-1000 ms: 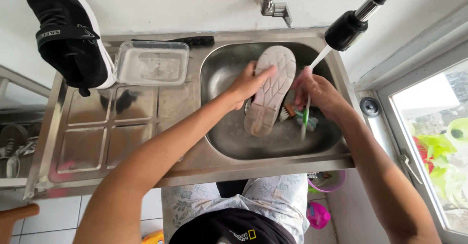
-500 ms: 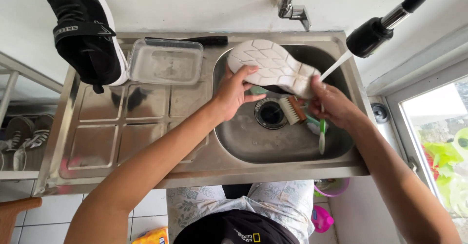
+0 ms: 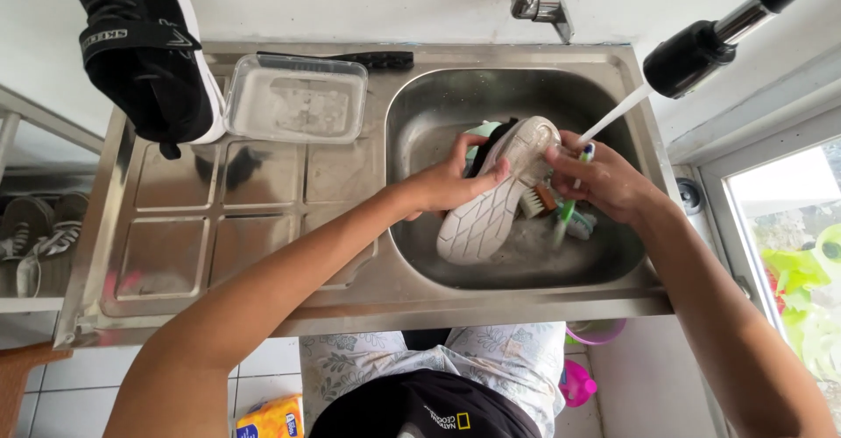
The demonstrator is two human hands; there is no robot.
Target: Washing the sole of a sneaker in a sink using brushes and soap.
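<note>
White wall (image 3: pixel 368 0) up top, pale floor tiles (image 3: pixel 79 372) lower left, daylit window (image 3: pixel 788 254) far right.

A white-soled shoe (image 3: pixel 495 197) lies sole-up in the steel sink basin (image 3: pixel 455 263), between the left hand (image 3: pixel 451 184) and the right hand (image 3: pixel 604 180). Left of the basin, a clear plastic tub (image 3: pixel 296 99) sits on the ribbed drainboard (image 3: pixel 210 236); a black sneaker (image 3: pixel 144 48) is farther left.

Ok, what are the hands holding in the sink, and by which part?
The left hand grips the white-soled shoe at its middle, sole up. The right hand steadies its heel end while holding a green-handled brush.
</note>
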